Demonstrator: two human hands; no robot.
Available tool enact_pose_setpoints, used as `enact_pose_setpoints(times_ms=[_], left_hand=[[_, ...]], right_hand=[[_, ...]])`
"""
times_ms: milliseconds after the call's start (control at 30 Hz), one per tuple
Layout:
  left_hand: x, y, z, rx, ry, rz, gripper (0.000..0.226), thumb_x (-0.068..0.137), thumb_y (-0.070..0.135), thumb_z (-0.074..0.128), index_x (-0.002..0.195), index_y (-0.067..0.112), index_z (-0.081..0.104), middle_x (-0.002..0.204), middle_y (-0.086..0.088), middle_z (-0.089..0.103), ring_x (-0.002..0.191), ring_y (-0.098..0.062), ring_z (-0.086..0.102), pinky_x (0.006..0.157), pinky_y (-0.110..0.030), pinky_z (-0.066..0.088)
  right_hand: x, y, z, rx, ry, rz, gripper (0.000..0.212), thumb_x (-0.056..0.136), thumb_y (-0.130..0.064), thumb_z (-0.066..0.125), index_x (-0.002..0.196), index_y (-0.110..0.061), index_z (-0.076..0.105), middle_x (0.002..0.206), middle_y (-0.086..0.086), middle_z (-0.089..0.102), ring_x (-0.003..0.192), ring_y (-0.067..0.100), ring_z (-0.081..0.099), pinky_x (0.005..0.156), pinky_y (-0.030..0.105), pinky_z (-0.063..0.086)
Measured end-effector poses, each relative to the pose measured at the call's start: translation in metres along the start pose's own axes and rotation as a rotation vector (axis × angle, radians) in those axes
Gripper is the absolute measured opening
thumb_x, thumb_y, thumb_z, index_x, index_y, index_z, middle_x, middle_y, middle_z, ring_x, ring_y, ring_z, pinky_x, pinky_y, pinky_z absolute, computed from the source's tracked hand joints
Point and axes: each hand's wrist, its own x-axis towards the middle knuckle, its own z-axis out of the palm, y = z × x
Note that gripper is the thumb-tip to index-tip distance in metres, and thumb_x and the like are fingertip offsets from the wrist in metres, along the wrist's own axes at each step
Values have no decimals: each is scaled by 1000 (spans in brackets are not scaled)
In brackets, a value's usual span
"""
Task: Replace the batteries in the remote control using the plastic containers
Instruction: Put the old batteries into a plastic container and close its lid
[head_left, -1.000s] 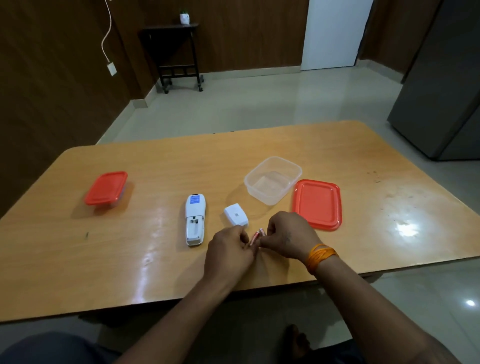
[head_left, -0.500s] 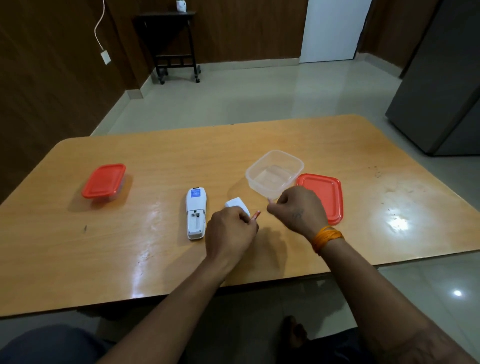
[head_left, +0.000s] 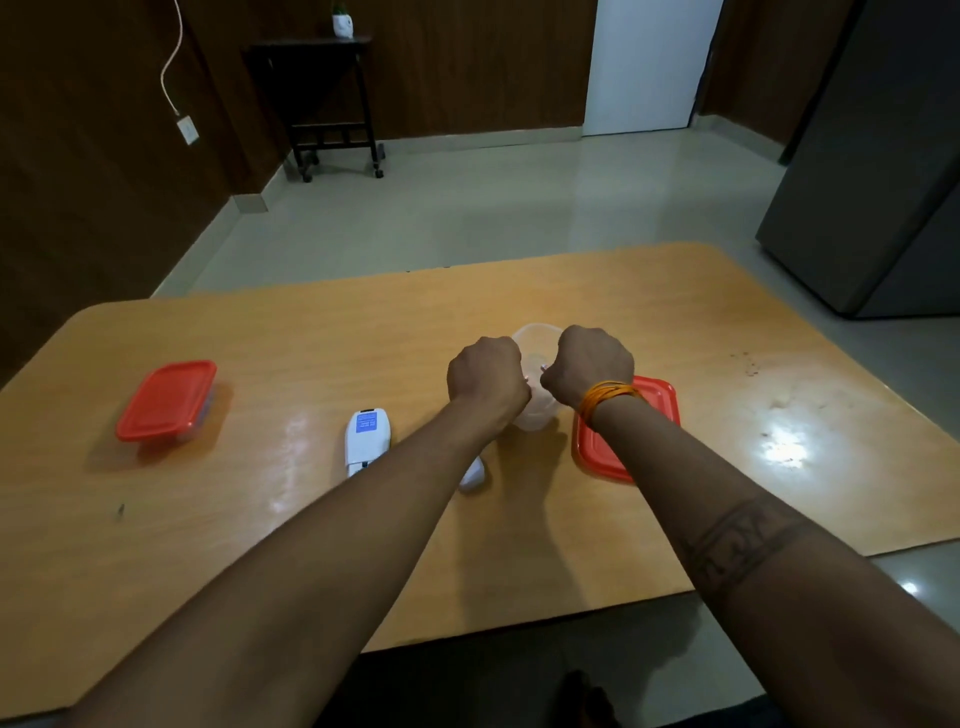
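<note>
Both hands hover over the open clear plastic container at the table's middle. My left hand is closed with a small battery tip showing at its fingers. My right hand, an orange thread around its wrist, is closed on a second battery whose end peeks out. The white remote lies face down left of my left forearm, its battery bay partly hidden. The white battery cover pokes out beside that forearm. The container's red lid lies under my right wrist.
A second container with a red lid on it stands at the table's left. The wooden table has a glare patch at the right. Beyond it are tiled floor, a dark side table and a grey cabinet.
Both hands moved away from the near table edge, each carrying a battery, and now sit over the clear container. The camera view tilted with them.
</note>
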Motion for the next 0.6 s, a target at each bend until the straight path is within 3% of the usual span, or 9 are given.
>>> enact_pose_setpoints(times_ms=[167,300,367,433,467,600], left_hand=[[14,2,9,168,-35,65,6,92,16,69,95,18,64,83,-4,54,80,-28,58,64,-33,41],[14,1,6,192,-38,89,12,94,20,70,105,16,70,98,-7,67,81,-29,60,64,-33,41],[11,1,2,138,-6,83,7,92,21,70,94,15,66,97,-8,69,89,-30,68,64,-32,41],[3,1,-4,35,36,71,21,91,22,67,76,14,53,88,-8,65,89,-33,70,63,-32,39],[-2,1,-6,-21,64,68,22,91,25,65,77,13,54,88,-9,65,90,-35,69,64,-32,41],[-37,0,-7,-239,197,87,36,94,40,62,115,14,74,99,-6,78,97,-33,71,79,-38,57]], right_hand=[[2,0,8,-106,2,-50,9,93,-20,68,88,-16,61,106,13,72,96,35,70,67,33,44],[2,1,6,-86,22,-63,16,91,-19,70,83,-16,56,104,12,72,93,36,69,66,33,42],[-2,5,4,-14,43,-30,20,89,-20,71,79,-14,55,99,13,72,83,37,64,64,33,41],[-9,14,-1,106,92,24,15,84,-22,71,78,-9,64,91,14,73,72,35,58,61,31,42],[-13,21,-5,182,127,55,13,81,-23,70,79,-10,71,86,14,74,70,35,59,60,31,45],[-49,61,-19,407,211,170,18,78,-32,69,83,-18,79,80,4,73,78,30,67,65,30,51]])
